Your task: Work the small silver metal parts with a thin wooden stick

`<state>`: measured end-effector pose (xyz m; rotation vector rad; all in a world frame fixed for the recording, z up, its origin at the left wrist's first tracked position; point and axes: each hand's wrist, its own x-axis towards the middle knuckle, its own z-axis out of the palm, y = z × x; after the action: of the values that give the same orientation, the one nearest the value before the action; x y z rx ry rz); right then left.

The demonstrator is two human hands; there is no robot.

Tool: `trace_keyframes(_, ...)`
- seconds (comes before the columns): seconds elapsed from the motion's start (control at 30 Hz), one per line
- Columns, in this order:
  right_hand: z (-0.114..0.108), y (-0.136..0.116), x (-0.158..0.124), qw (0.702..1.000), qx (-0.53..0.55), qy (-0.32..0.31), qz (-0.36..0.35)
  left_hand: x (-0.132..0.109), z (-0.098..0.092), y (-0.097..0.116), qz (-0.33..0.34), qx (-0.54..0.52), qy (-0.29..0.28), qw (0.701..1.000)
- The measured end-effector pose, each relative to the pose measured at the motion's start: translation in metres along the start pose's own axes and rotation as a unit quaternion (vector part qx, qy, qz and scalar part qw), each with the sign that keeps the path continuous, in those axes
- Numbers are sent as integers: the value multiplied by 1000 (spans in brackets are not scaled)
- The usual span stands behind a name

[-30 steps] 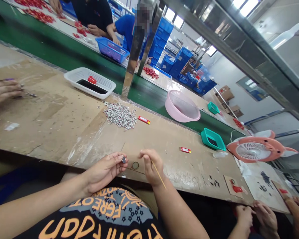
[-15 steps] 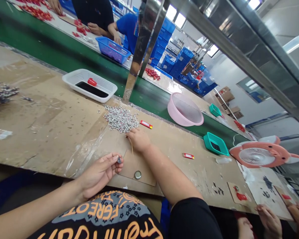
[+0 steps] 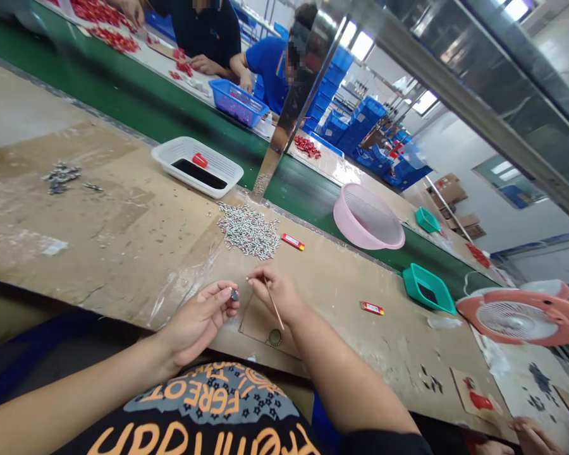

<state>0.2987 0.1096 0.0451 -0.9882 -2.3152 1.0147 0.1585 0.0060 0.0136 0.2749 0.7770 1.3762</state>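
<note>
My left hand [image 3: 196, 322] pinches a small dark metal part [image 3: 234, 294] between thumb and fingertips, near the table's front edge. My right hand [image 3: 277, 295] holds a thin wooden stick [image 3: 271, 304], its fingertips close to that part but apart from it. Under the right hand lies a cardboard sheet [image 3: 258, 328] with a small round ribbed metal cap [image 3: 275, 337] on it. Farther forward, a heap of small silver metal pieces [image 3: 249, 231] lies on the worn tabletop [image 3: 123, 253].
A white plastic basket [image 3: 196, 165], a pink colander [image 3: 367, 216], a teal tray [image 3: 428, 292] and a fan [image 3: 516, 319] sit along the far edge. Dark parts [image 3: 61, 177] lie at left. A co-worker's hand [image 3: 533, 437] shows at lower right; others work beyond a green belt.
My right hand has come back from beside the silver heap to near my left hand. A co-worker's hand at left has gone, leaving dark parts on the table.
</note>
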Motion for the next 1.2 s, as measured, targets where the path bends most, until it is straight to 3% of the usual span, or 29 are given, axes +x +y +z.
trace_keyframes(0.07, 11, -11, -23, 983, 173, 15, 66, -1, 0, -2, 15, 1, 2, 1000)
trace_keyframes(0.13, 22, -18, -40, 944, 306, 27, 119, -2, 1, -4, 23, 3, -2, 1000)
trace_keyframes(0.23, 33, -24, -53, 906, 388, 73, 152, -6, 5, -8, 28, 11, -7, 1000)
trace_keyframes(0.47, 37, -26, -63, 879, 436, 89, 172, -15, 11, -13, 27, 22, -8, 999)
trace_keyframes(1.2, 40, -31, -73, 895, 402, 106, 161, -23, 15, -17, 60, 84, -2, 995)
